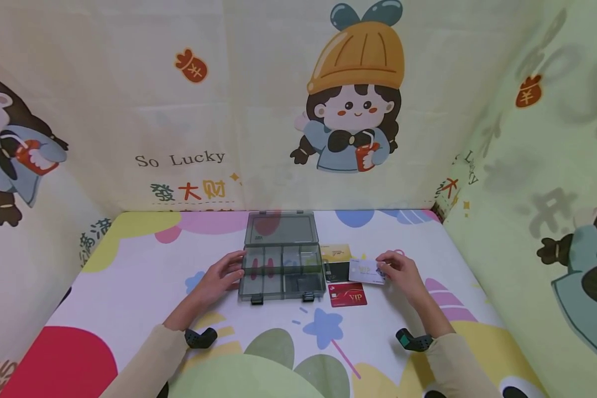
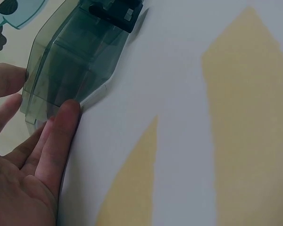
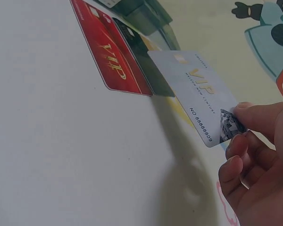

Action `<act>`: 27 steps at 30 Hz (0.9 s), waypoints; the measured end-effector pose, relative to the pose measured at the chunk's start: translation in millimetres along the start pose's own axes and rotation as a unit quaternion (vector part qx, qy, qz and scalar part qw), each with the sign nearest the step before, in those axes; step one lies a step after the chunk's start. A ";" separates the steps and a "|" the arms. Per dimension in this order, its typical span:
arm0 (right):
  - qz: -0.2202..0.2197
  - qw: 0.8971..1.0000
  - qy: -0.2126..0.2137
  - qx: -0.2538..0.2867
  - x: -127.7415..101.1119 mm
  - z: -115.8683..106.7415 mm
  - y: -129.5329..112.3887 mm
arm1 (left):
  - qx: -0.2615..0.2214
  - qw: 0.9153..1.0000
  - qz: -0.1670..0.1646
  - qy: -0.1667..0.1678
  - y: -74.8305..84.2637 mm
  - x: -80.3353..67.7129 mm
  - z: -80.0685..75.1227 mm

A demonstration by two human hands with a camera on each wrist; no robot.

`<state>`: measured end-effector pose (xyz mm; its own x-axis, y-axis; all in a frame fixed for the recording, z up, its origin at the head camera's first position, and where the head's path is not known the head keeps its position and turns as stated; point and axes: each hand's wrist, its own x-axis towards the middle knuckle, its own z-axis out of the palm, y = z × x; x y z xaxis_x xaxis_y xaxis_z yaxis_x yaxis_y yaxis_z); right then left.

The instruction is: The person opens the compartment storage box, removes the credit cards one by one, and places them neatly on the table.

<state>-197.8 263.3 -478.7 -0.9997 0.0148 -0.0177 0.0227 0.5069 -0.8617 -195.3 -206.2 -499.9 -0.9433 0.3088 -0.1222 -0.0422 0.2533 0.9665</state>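
A translucent grey-green compartment box (image 1: 261, 284) stands on the table with its lid (image 1: 281, 228) tipped back. At its left side is my left hand (image 1: 222, 276), fingertips touching the wall with fairly straight fingers; the left wrist view shows the fingers (image 2: 61, 141) at the box's end. My right hand (image 1: 402, 275) pinches the corner of a silver VIP card (image 3: 193, 94) between thumb and fingers. The card is tilted above the table and overlaps a black card (image 1: 337, 272) in the head view. A red VIP card (image 1: 347, 294) and a gold card (image 1: 335, 252) lie nearby.
Two dark latches (image 1: 308, 297) stick out from the box's front edge. The table is covered by a printed cloth (image 1: 144, 287), and patterned fabric walls (image 1: 258, 110) rise behind and at both sides. Black wrist devices (image 1: 201, 338) sit on both wrists.
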 end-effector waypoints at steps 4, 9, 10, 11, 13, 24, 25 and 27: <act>0.010 1.000 0.001 0.004 0.6 -1.1 0.2 | 0.002 1.000 0.000 -0.004 -1.5 1.2 -0.6; 0.015 1.000 0.000 0.009 1.6 -1.3 1.1 | 0.002 1.000 -0.001 -0.002 -2.6 0.6 -0.7; 0.014 1.000 0.001 0.007 1.8 -1.2 1.2 | 0.003 1.000 -0.001 -0.001 -2.7 0.4 -0.6; 0.013 1.000 0.002 0.005 2.1 -1.2 1.7 | 0.004 1.000 -0.002 -0.001 -3.2 0.4 -0.8; 0.008 1.000 0.004 0.001 2.7 -1.6 2.5 | 0.004 1.000 -0.004 0.000 -3.7 0.8 -0.9; 0.028 1.000 0.002 -0.012 7.2 -5.5 6.7 | 0.004 1.000 -0.005 -0.002 -2.6 -0.6 -0.8; 0.030 0.999 0.002 -0.011 7.6 -5.7 6.8 | 0.004 1.000 -0.005 -0.001 -2.3 -0.8 -0.7; 0.034 0.999 0.000 -0.007 8.2 -6.2 6.9 | 0.006 1.000 -0.003 -0.002 -1.9 -1.1 -0.7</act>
<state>-205.8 272.2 -481.6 -0.9959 0.0486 -0.0760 0.0902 0.5168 -0.8513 -194.4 -207.7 -501.4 -0.9419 0.3107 -0.1279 -0.0428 0.2665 0.9629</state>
